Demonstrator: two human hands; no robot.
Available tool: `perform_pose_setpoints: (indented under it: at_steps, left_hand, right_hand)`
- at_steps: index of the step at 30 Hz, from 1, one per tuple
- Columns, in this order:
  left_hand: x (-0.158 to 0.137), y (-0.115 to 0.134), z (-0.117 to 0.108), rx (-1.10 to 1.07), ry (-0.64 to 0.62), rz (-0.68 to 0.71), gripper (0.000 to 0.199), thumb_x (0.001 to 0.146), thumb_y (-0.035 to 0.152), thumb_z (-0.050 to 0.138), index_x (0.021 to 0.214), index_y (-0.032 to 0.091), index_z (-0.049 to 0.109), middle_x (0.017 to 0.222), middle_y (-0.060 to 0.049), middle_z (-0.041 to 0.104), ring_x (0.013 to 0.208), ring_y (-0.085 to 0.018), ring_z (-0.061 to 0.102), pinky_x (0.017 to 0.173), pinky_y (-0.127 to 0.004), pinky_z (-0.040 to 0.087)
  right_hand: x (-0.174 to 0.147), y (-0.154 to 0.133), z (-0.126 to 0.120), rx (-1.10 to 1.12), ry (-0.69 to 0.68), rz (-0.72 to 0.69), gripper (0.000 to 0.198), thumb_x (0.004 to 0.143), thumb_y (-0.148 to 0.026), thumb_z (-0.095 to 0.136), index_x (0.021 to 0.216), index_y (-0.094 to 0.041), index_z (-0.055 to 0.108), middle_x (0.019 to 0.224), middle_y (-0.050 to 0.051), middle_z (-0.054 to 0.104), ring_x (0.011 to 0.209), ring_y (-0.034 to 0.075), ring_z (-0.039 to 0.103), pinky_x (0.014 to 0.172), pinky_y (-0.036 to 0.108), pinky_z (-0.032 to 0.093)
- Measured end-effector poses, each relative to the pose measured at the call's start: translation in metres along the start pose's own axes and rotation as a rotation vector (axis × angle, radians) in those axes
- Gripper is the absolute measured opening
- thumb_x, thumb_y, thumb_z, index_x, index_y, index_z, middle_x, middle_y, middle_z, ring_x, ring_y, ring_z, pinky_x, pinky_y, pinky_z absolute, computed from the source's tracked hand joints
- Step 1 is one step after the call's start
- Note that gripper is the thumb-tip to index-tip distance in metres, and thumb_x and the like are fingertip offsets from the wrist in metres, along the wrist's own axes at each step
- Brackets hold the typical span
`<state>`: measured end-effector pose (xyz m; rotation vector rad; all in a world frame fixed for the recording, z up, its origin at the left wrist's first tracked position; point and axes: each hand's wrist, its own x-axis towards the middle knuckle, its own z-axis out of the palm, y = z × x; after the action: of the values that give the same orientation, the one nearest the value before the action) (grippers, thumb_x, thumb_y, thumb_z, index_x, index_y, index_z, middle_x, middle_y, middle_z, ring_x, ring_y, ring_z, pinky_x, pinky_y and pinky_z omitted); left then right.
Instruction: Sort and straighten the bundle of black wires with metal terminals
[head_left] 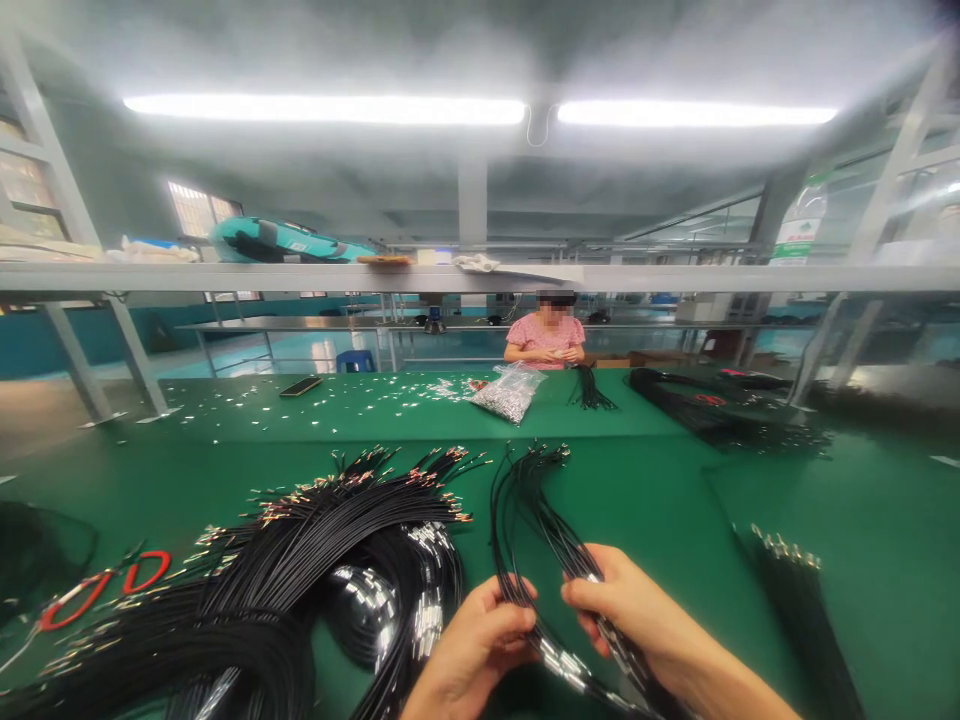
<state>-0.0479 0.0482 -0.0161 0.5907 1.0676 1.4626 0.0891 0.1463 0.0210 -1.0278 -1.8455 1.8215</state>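
Note:
My left hand point(491, 635) is closed around a few black cables point(508, 540), thumb on top, near the bottom middle. Beside it, my right hand point(619, 590) grips a thicker bundle of black cables point(551, 515). Both bundles reach away from me across the green tabletop point(637, 500), and their far tips lie close together. Below the hands, shiny silver bands show along the cables. Left of my hands lies a large heap of black cables point(315, 540) with bare coppery and silver ends. Another cable bundle point(806, 610) rests at the right.
Red-handled scissors point(79, 600) lie at the left. Across the table are a phone point(301, 386), a clear bag of small silver parts point(510, 393), scattered bits, and more cables point(712, 405). A person in pink point(544, 335) sits opposite. A shelf point(300, 277) spans above.

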Motion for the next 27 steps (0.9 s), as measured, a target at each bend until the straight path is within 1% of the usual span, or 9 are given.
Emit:
perform_pose_setpoints:
  at_steps: [3,6,8,11,15,19,22,24,27]
  left_hand:
    - [-0.0009,0.0008,0.0009,-0.019,-0.015,-0.011,0.020,0.061,0.008,0.060,0.080,0.014,0.057,0.065,0.004,0.054,0.061,-0.007,0.050,0.063,-0.025,0.040]
    - [-0.0017,0.0021,-0.0006,-0.039,-0.045,-0.022,0.023,0.062,0.010,0.064,0.083,0.014,0.058,0.071,0.000,0.061,0.065,-0.009,0.054,0.068,-0.027,0.040]
    - [-0.0013,0.0019,-0.0020,-0.051,-0.059,-0.022,0.027,0.062,0.013,0.068,0.087,0.014,0.058,0.072,-0.001,0.063,0.064,-0.009,0.055,0.066,-0.026,0.039]
    - [0.0002,0.0002,-0.0026,-0.069,-0.078,-0.007,0.031,0.063,0.015,0.071,0.092,0.013,0.059,0.069,-0.001,0.065,0.061,-0.009,0.056,0.063,-0.024,0.037]
    - [0.0011,-0.0014,-0.0008,-0.095,-0.109,0.018,0.035,0.065,0.017,0.071,0.096,0.013,0.057,0.076,-0.005,0.068,0.068,-0.017,0.065,0.072,-0.030,0.041]
    - [0.0018,-0.0020,-0.0015,-0.084,-0.068,0.019,0.026,0.067,0.014,0.068,0.090,0.012,0.057,0.076,-0.005,0.068,0.064,-0.012,0.061,0.069,-0.027,0.041]
    - [0.0031,-0.0029,-0.0033,-0.062,-0.041,0.005,0.018,0.068,0.015,0.068,0.081,0.013,0.056,0.069,-0.002,0.066,0.057,-0.008,0.056,0.061,-0.023,0.037]
    - [0.0037,-0.0037,-0.0033,-0.057,-0.040,0.005,0.017,0.068,0.017,0.068,0.077,0.013,0.054,0.066,-0.001,0.065,0.056,-0.008,0.056,0.059,-0.022,0.036]
    - [0.0040,-0.0044,-0.0016,-0.064,-0.029,0.014,0.019,0.068,0.021,0.070,0.077,0.013,0.055,0.065,0.000,0.063,0.056,-0.007,0.055,0.059,-0.021,0.036]
  right_hand:
    - [0.0014,0.0004,0.0014,0.000,0.017,-0.016,0.011,0.060,-0.023,0.054,0.066,-0.020,0.046,0.038,-0.011,0.045,0.034,0.004,0.038,0.035,0.018,0.031]
    - [0.0044,0.0009,0.0005,0.024,-0.038,-0.040,0.011,0.058,-0.022,0.054,0.067,-0.016,0.051,0.051,-0.004,0.059,0.044,0.007,0.051,0.043,0.020,0.040]
    - [0.0064,0.0004,-0.0010,0.030,-0.080,0.005,0.016,0.056,-0.022,0.054,0.070,-0.015,0.053,0.056,0.000,0.065,0.049,0.009,0.056,0.048,0.022,0.043]
    - [0.0082,-0.0013,-0.0034,0.014,-0.174,0.058,0.016,0.053,-0.022,0.057,0.068,-0.015,0.057,0.051,0.000,0.063,0.044,0.009,0.054,0.045,0.022,0.041]
    - [0.0081,-0.0018,-0.0047,0.059,-0.312,0.035,0.015,0.053,-0.019,0.063,0.065,-0.012,0.061,0.049,0.000,0.061,0.041,0.007,0.050,0.043,0.020,0.038]
    - [0.0053,-0.0006,-0.0043,0.093,-0.180,0.044,0.011,0.056,-0.020,0.057,0.066,-0.016,0.054,0.048,-0.003,0.058,0.042,0.010,0.053,0.044,0.022,0.043]
    - [0.0032,-0.0012,-0.0049,0.104,-0.101,0.017,0.008,0.060,-0.022,0.054,0.064,-0.018,0.048,0.043,-0.006,0.052,0.038,0.006,0.046,0.040,0.020,0.039]
    - [0.0027,-0.0025,-0.0050,0.087,-0.091,0.029,0.015,0.061,-0.027,0.060,0.067,-0.018,0.049,0.042,-0.008,0.048,0.036,0.005,0.041,0.039,0.019,0.036]
    - [0.0023,-0.0047,-0.0026,0.004,-0.102,0.019,0.030,0.055,-0.033,0.071,0.073,-0.015,0.055,0.050,-0.007,0.051,0.039,0.005,0.041,0.037,0.020,0.033]
